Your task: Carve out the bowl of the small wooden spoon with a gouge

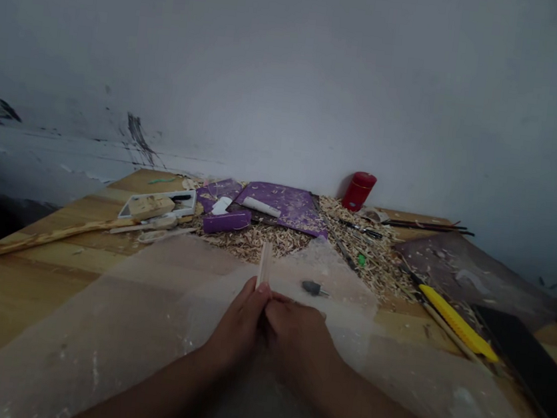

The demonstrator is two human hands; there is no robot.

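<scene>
My left hand (240, 322) and my right hand (297, 332) meet at the middle of the table, both closed around the lower end of a thin pale wooden stick (264, 264). The stick points up and away from me, its upper half showing above my fingers. My hands rest over a sheet of clear plastic (146, 315) spread on the wooden table (8, 285). A small dark grey piece (310, 287) lies on the plastic just beyond my right hand.
Wood shavings (355, 244) cover the back of the table among purple boards (286, 204), a red can (358, 190), a white tray (158, 205), a long wood strip (54, 236). A yellow tool (457, 321) and dark sheets (472, 275) lie at right. A white wall stands behind.
</scene>
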